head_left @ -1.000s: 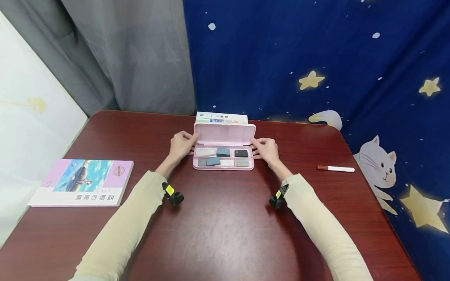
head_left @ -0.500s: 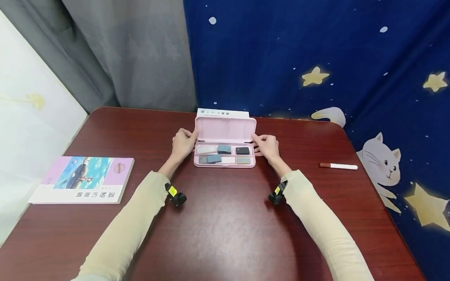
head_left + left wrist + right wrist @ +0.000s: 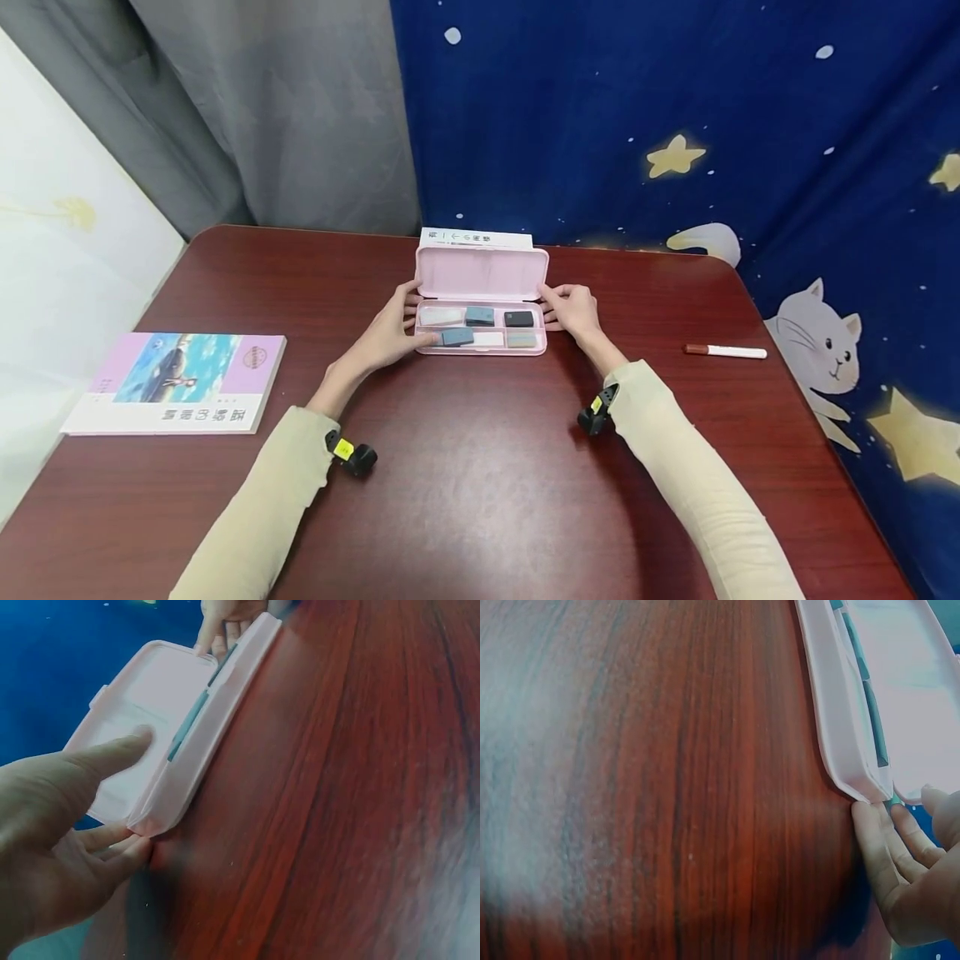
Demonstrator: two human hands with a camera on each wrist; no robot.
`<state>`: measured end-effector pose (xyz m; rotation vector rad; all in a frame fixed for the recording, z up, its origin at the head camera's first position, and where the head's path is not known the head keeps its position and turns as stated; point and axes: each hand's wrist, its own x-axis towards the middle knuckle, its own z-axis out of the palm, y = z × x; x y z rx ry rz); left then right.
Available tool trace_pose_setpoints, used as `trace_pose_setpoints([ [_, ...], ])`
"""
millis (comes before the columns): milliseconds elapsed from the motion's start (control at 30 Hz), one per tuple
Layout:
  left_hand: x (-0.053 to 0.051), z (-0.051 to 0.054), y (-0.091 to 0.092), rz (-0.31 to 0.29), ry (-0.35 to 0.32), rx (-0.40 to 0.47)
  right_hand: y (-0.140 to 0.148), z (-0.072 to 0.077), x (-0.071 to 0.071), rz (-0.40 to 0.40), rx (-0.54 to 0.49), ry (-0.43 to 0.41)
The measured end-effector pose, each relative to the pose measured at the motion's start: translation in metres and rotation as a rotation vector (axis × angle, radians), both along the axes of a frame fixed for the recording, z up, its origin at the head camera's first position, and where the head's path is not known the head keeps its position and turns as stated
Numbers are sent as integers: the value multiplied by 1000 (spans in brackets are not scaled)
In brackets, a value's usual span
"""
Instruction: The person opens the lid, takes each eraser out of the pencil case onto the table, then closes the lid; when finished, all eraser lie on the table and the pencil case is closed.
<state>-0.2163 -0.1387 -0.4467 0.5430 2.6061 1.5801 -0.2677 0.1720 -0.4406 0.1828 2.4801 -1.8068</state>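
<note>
A pink case lies with its lid raised near the table's back edge; its compartments hold several erasers, among them a black one and a blue-grey one. My left hand is at the case's left end, fingers against the end wall, thumb extended over the front left compartment. In the left wrist view that thumb reaches over the case, apart from the fingertips. My right hand touches the right end, its thumb by the lid; the right wrist view shows its fingers extended against the end wall.
Behind the lid stands a white box or book with printed characters. A purple and white book lies at the table's left. On the right is a white marker with a brown cap. Curtains hang behind the table.
My left thumb has moved from beside the lid down to the front left compartment, and the left wrist has shifted left and toward the front. The right hand has hardly moved.
</note>
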Motion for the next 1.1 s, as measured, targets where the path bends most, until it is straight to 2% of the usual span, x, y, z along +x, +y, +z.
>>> trace_pose_setpoints([
  [100,3,-3,0,-28,-5,17,0,2,1,15,-4,-24],
  [300,9,-1,-2,-14,-15,5,-2,4,2,45,-18,-87],
  [433,6,0,-2,-20,-4,-21,-1,7,0,43,-13,-97],
  [600,1,1,3,-14,-25,-49,4,6,-2,37,-12,-100],
  [833,6,0,6,14,-90,-46,4,1,2,30,-17,-127],
  [967,3,-3,3,19,-74,-38,3,2,1,32,-34,-108],
  [1100,1,-2,3,9,-57,-38,3,5,-1,22,4,-98],
])
